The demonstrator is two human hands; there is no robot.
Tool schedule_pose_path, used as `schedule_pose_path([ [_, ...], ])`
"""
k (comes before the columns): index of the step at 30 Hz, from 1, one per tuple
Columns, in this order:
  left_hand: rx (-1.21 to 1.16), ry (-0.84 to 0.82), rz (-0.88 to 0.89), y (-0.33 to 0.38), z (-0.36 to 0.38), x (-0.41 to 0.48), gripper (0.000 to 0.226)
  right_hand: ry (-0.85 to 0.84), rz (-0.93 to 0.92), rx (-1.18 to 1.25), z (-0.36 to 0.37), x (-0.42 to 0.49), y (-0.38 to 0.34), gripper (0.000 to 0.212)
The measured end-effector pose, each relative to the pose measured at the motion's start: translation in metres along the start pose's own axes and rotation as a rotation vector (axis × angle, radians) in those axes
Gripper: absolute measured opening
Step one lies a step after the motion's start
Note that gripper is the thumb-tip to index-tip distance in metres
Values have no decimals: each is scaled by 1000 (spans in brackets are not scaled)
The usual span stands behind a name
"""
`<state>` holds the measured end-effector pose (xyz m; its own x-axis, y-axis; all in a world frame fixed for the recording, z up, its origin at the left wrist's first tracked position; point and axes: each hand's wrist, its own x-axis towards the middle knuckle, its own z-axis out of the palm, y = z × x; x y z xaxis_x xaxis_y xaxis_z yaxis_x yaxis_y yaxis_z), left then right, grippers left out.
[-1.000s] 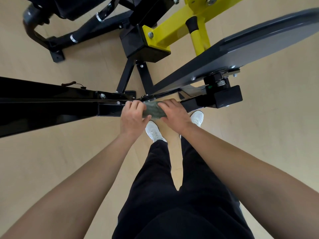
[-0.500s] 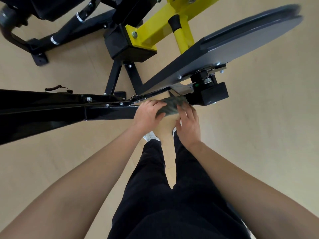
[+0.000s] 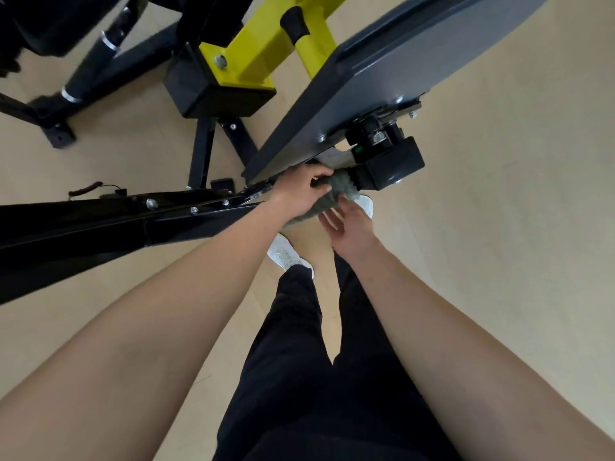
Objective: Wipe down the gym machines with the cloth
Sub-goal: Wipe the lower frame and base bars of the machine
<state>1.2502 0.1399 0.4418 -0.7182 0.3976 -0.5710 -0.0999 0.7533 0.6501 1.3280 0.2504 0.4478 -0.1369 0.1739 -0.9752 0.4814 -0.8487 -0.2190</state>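
Green cloth [image 3: 336, 194] gripped in curled left hand [image 3: 299, 191]; right hand [image 3: 349, 231] open, fingertips touching it.

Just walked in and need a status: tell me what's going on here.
A person is wiping a black-and-yellow gym machine. The left hand grips a green-grey textured cloth against the black steel frame bar, beside the black block under the grey padded seat. The right hand is open below the cloth.
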Motion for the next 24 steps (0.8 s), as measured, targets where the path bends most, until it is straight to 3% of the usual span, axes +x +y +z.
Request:
schedule_pose_path([
  [6, -160, 32, 52, 23, 14, 16, 32, 118, -101, 90, -3, 5, -21, 23],
  [13, 13, 35, 55, -16, 9, -11, 47, -32, -27, -76, -1, 2, -2, 18],
  [18, 37, 124, 44, -53, 2, -57, 47, -80, 55, -142, 5, -7, 25, 16],
  [21, 162, 171, 79, -71, -11, -75, 41, -96, 94, -207, 13, -14, 46, 27],
  [24, 302, 244, 58, -89, -24, -93, 37, -159, 137, -301, 23, -22, 65, 19],
])
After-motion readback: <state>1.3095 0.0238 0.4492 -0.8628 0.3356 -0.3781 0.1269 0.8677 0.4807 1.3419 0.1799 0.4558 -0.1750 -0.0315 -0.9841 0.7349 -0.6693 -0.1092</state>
